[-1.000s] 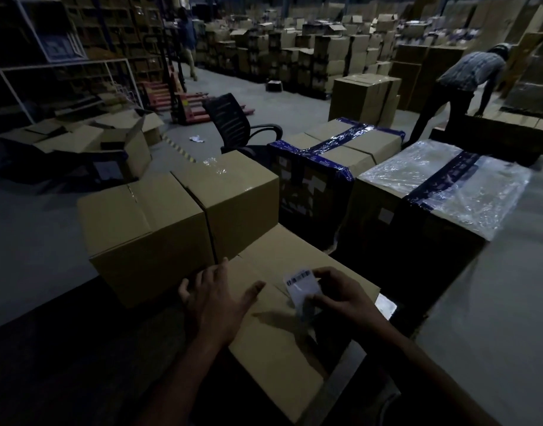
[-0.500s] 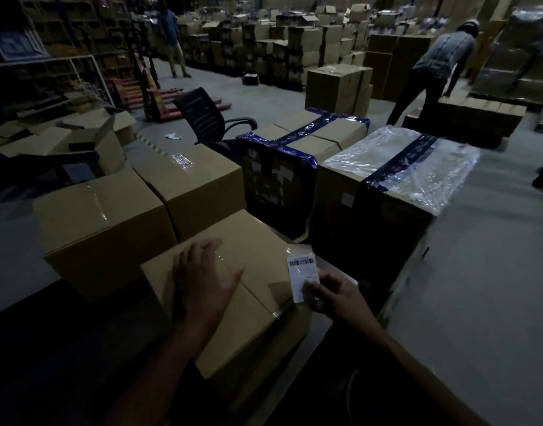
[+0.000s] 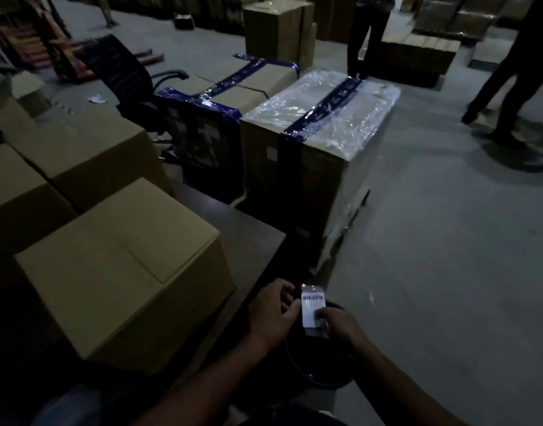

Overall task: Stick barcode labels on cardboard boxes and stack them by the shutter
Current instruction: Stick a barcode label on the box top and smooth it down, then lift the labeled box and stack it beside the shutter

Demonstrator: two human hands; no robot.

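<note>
A white barcode label (image 3: pixel 312 306) is held upright between both hands, off the right side of the nearest cardboard box (image 3: pixel 122 265). My right hand (image 3: pixel 340 329) pinches its lower part. My left hand (image 3: pixel 271 312) has curled fingers at the label's left edge. The box is plain brown, closed, and stands on a dark table (image 3: pixel 242 238) with neither hand on it. Two more brown boxes (image 3: pixel 88 158) stand behind it to the left.
A dark round bin (image 3: pixel 319 373) sits on the floor under my hands. Ahead are a plastic-wrapped carton (image 3: pixel 322 127) and a blue-taped one (image 3: pixel 230 90), plus a black office chair (image 3: pixel 128 75). Two people (image 3: pixel 516 66) move at the back right on open grey floor.
My left hand has left the top of the near box and come to the label. Both hands with the label moved right, off the box. The view swung right and down.
</note>
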